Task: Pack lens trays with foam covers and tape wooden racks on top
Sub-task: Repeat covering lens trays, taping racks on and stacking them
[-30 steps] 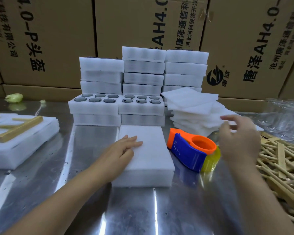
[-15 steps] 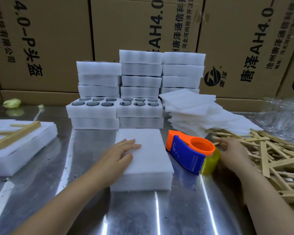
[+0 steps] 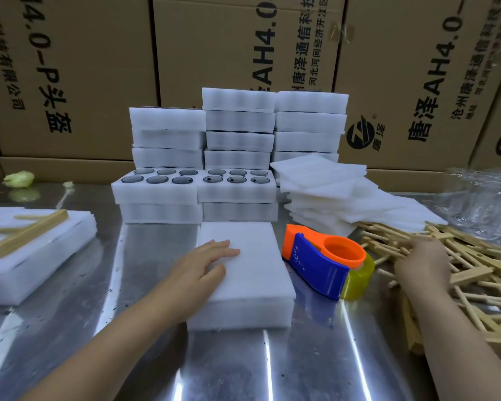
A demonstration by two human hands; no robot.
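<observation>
A lens tray topped with a white foam cover (image 3: 252,273) lies in front of me on the steel table. My left hand (image 3: 206,261) rests flat on the cover's left side, fingers straight. My right hand (image 3: 422,260) is down on the pile of wooden racks (image 3: 475,273) at the right; its fingers are hidden behind the back of the hand, so a grip cannot be made out. An orange and blue tape dispenser (image 3: 321,264) with yellowish tape lies between the tray and the racks. Two open lens trays (image 3: 194,183) show dark lenses in their holes.
Stacked foam trays (image 3: 237,125) stand at the back, with loose foam sheets (image 3: 330,192) to their right. A packed tray with a wooden rack (image 3: 26,235) sits at the left. Clear plastic (image 3: 486,204) lies at the far right, cardboard boxes (image 3: 70,68) form the back wall.
My right hand came down from the foam sheets, passed by the tape dispenser and moved right onto the wooden racks. My left hand stayed on the foam cover.
</observation>
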